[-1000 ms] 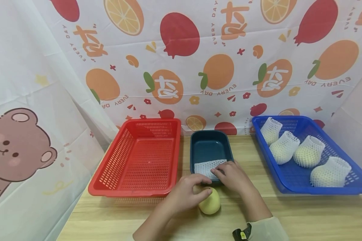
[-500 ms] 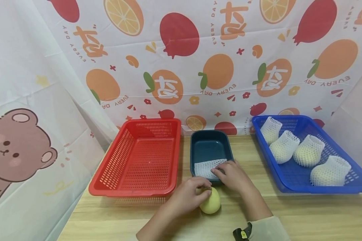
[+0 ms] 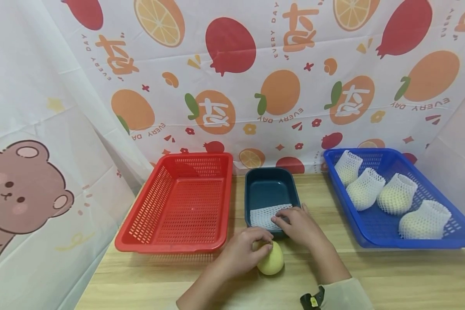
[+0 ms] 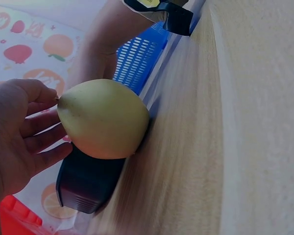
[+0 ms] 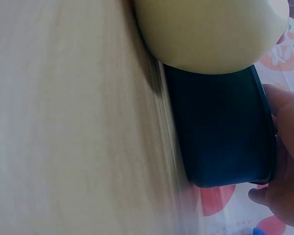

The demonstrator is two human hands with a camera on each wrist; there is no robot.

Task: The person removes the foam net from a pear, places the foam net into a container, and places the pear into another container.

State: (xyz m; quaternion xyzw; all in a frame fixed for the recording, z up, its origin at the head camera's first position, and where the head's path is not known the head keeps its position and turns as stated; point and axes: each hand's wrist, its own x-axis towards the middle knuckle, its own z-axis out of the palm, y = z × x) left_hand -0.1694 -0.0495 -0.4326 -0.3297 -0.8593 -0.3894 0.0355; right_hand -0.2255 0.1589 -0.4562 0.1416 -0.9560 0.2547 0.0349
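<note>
A yellow-green pear (image 3: 272,262) stands on the table just in front of a dark teal tray (image 3: 269,188). My left hand (image 3: 241,250) pinches its stem between thumb and forefinger; in the left wrist view the other fingers of this hand (image 4: 14,137) lie beside the pear (image 4: 103,120). A white foam net sleeve (image 3: 260,216) lies flat in the near end of the tray. Over the tray's near right corner, my right hand (image 3: 301,227) rests with fingertips on the sleeve, thumb and forefinger slightly apart. The right wrist view hides those fingertips behind the tray wall (image 5: 220,132).
To the left stands a red basket (image 3: 173,248) with nothing in it. A blue basket (image 3: 410,245) on the right holds several pears in white foam nets (image 3: 366,191). A fruit-print cloth (image 3: 240,103) hangs behind the wooden table (image 3: 147,284).
My left hand has shifted very slightly and its thumb and forefinger have closed at the pear's stem. The right hand, tray and baskets have stayed in place.
</note>
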